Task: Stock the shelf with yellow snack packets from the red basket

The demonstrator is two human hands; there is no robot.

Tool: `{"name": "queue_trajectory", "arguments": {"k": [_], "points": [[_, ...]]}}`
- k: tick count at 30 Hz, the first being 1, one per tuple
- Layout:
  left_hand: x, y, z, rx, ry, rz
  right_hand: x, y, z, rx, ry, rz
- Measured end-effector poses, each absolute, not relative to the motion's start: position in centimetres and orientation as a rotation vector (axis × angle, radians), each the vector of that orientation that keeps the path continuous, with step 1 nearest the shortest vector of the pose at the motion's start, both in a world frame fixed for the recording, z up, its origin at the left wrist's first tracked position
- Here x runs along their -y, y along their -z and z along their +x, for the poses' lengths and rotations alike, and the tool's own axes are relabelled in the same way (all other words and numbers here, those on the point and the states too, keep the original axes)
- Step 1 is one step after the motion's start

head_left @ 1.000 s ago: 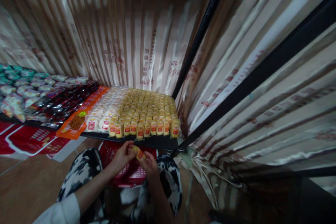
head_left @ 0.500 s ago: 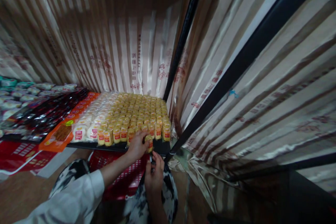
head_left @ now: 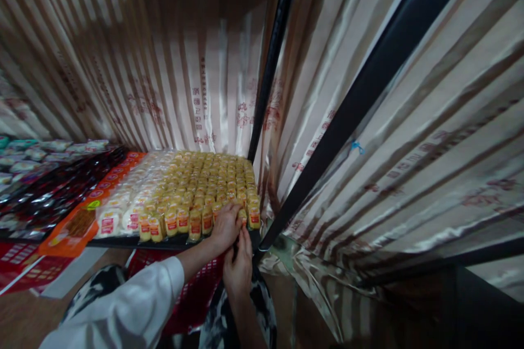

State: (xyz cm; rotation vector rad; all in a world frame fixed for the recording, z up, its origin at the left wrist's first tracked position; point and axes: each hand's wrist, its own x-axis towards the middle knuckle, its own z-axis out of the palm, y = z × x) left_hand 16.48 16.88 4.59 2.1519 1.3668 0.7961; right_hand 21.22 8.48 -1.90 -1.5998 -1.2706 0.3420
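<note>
My left hand (head_left: 226,227) reaches over the front row of small yellow wrapped snacks with red labels, near its right end. Its fingers close on one wrapped snack (head_left: 243,218), mostly covered by the hand. Just below, my right hand (head_left: 239,268) has its fingers together and pointing up, with the fingertips against the lower part of that snack. A dark patch shows between its thumb and fingers; what it holds there I cannot make out. The other yellow snacks (head_left: 196,180) stand in close rows on a black shelf (head_left: 174,242).
White wrapped snacks (head_left: 110,222), an orange bag (head_left: 67,234) and dark shiny packets (head_left: 61,191) lie to the left. A red basket (head_left: 188,300) sits under the shelf. Black posts (head_left: 327,144) and pale pleated cloth (head_left: 172,65) enclose the back and right.
My left hand has moved right and brought the wrapped snack up to the front row. My right hand has risen with it. The view has shifted slightly to the right.
</note>
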Motion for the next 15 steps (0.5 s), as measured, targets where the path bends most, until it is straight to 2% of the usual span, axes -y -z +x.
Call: {"name": "queue_trajectory", "arguments": {"k": [8, 15], "points": [[-16.7, -5.1, 16.5, -1.552, -0.883, 2.331, -9.7, 3.0, 21.8, 1.356, -0.128, -1.61], [-17.1, -6.6, 16.4, -1.578, -0.733, 2.524, -9.5, 3.7, 21.8, 1.392, -0.029, -1.605]]}}
